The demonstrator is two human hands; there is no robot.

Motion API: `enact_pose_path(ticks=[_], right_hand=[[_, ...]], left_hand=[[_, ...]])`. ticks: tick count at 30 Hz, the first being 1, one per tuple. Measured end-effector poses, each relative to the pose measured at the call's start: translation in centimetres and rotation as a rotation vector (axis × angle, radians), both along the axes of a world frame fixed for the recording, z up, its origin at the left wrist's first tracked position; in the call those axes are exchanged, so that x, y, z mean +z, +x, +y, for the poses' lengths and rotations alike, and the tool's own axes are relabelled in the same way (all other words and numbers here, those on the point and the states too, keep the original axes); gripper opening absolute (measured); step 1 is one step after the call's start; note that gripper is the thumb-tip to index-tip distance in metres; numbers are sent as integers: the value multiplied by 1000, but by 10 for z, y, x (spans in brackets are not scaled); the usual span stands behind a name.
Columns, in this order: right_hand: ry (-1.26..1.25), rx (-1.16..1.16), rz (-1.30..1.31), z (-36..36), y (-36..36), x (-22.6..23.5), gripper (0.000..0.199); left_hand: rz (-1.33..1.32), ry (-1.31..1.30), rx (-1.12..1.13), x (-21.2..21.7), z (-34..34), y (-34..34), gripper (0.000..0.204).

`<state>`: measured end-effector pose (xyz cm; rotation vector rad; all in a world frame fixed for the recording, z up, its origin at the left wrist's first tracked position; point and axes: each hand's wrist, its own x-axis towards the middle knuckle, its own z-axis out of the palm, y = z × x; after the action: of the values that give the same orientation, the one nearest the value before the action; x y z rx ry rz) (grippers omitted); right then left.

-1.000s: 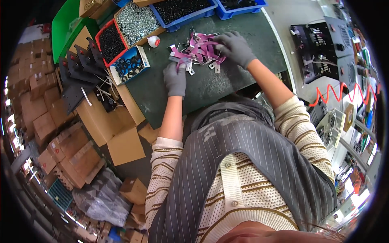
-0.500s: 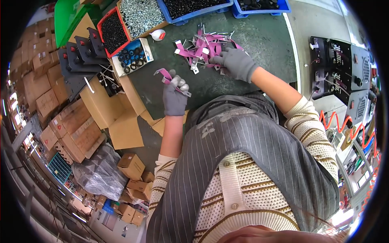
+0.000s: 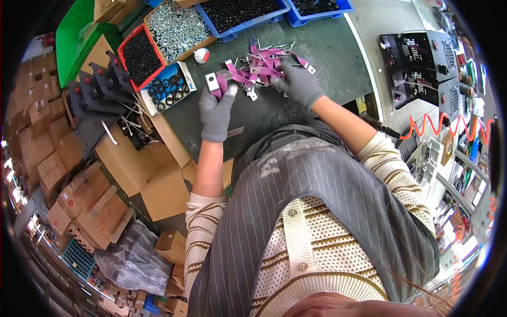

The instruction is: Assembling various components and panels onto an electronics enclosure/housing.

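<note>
1. Landmark: the loose pile of pink strips (image 3: 266,66) with bare metal ends, lying on the dark green bench mat (image 3: 322,58); every place below is told from that pile
2. The step in hand looks like taking single pieces out of the pile for sorting or assembly: one piece is already lifted clear while the other hand is at the heap
3. The left hand (image 3: 215,112), in a grey glove, is just left of the pile and nearer the person; its fingers are closed around one pink strip (image 3: 217,84), which stands up out of the fist with its metal tab (image 3: 212,82) uppermost
4. That held strip is apart from the pile, clamped between the thumb and the fingertips, its lower part hidden inside the glove
5. The right hand (image 3: 300,84), also gloved, rests on the pile's right, near edge; its fingers are curled down among the strips, but I cannot tell whether they actually grip one
6. As a judgement, the next move calls for the right hand to single out one strip from the tangle without dragging its neighbours
7. Left of the pile sit a small box of black rings (image 3: 168,87), a red tray of black parts (image 3: 138,55) and a box of silvery screws (image 3: 176,27); beyond the pile are blue bins (image 3: 248,13)
</note>
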<state>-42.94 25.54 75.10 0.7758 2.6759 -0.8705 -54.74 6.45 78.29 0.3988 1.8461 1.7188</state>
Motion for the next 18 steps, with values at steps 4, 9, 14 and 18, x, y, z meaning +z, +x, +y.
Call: enact_pose_path(ticks=[4,9,14,18], right_hand=[[82,-42,-105,-17,-3,-15,38],[77,-9,-68,5,-12,30,28],[310,280,-128,9,-24,87,21],[356,436,48,3,-37,117,19]], left_hand=[[186,-48,-40,-18,-4,0,28],[689,-143,-273,6,-9,-12,23],[1059,14,-391,40,26,-17,24],[951,-65,-434,29,34,-11,23]])
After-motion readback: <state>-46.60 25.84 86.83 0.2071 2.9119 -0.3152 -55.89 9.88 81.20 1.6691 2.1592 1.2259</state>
